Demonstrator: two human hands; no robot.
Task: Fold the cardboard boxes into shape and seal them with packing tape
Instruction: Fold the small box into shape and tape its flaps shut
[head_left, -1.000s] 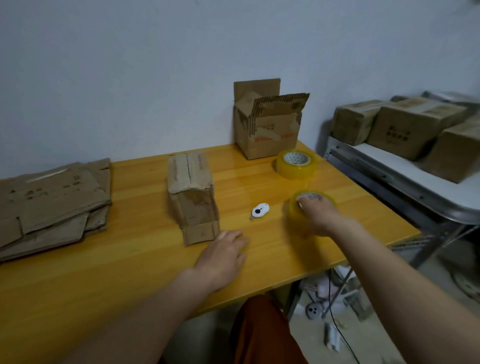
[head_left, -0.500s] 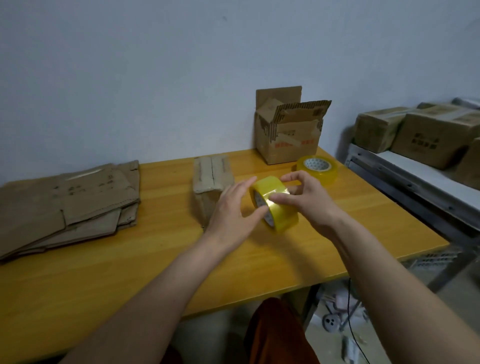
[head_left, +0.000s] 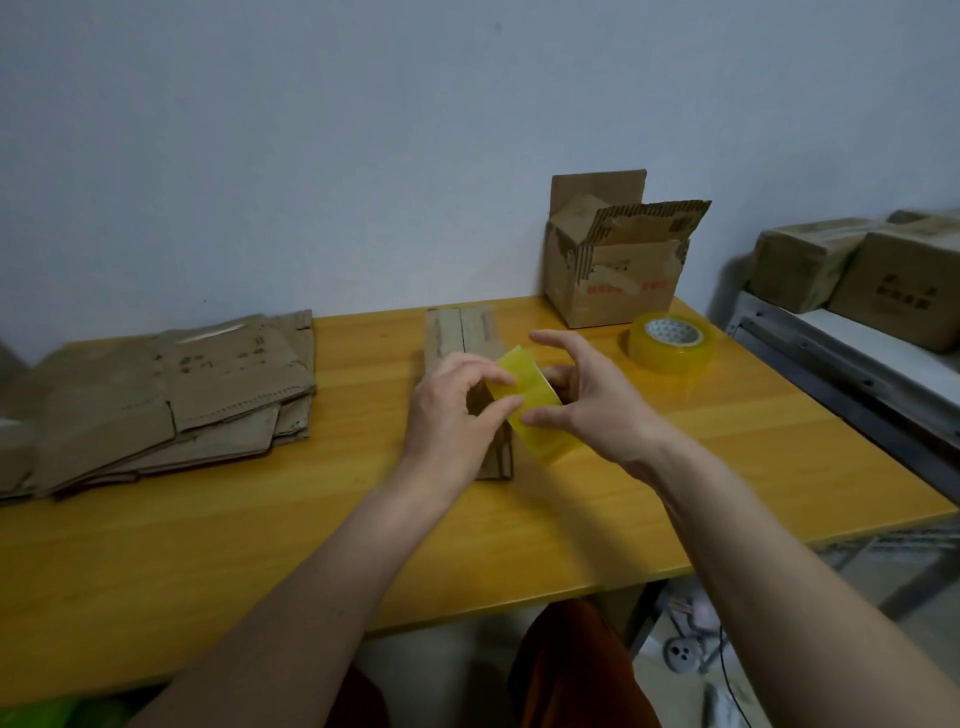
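Hands: both raised over the middle of the table, holding one tape roll (head_left: 535, 402) between them.
Left hand (head_left: 449, 410): thumb and curled fingers pinch the roll's near-left edge.
Right hand (head_left: 592, 402): thumb pressed on the roll's yellow band, fingers curved round its far side, index finger lifted and arched above.
Table (head_left: 260, 545): yellow wood, lying under both forearms.
Flat cardboard stack (head_left: 156, 400): well to the left of the left hand, lying flat by the wall.
Open box (head_left: 613, 265): beyond the right hand, against the wall, flaps up.
Folded box (head_left: 462, 332): directly behind and under the hands, lying on the table, its near end hidden by them.
Sealed boxes (head_left: 872, 270): far right of the right hand, on a grey shelf.
Second tape roll (head_left: 671, 343): flat on the table, just beyond the right hand, near the open box.
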